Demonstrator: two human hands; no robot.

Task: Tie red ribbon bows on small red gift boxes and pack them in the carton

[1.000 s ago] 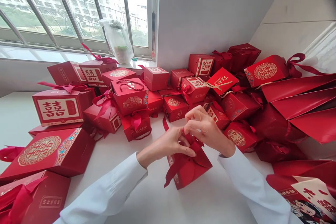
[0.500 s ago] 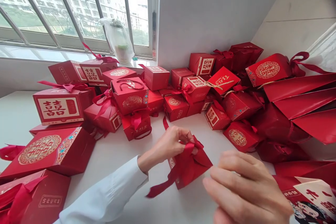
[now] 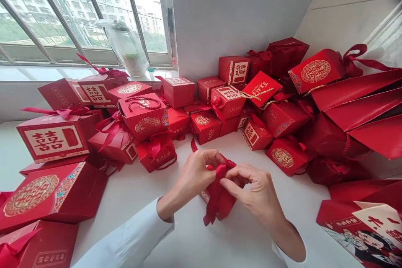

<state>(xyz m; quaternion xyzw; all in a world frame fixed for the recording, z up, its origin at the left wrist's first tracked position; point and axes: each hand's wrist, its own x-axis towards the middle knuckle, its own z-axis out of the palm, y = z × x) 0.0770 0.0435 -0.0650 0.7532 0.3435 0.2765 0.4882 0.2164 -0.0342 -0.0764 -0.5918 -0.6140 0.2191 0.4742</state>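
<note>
A small red gift box sits on the white table in front of me, mostly covered by my hands. Red ribbon lies over its top, with one tail hanging down the near side. My left hand pinches the ribbon at the top of the box. From the right, my right hand has its thumb and fingers closed on the ribbon beside the left fingertips. The exact crossing of the ribbon is hidden between the fingers.
Many red boxes surround the work spot: a stack with a cord-handled box at left, a large box nearer, a pile at right. Red bags lean far right. A plastic-wrapped cup stands on the windowsill.
My right hand has moved left and inward from the near right, onto the ribbon. The ribbon tail now hangs closer to the box. My left hand keeps its pinch. The view has shifted slightly right.
</note>
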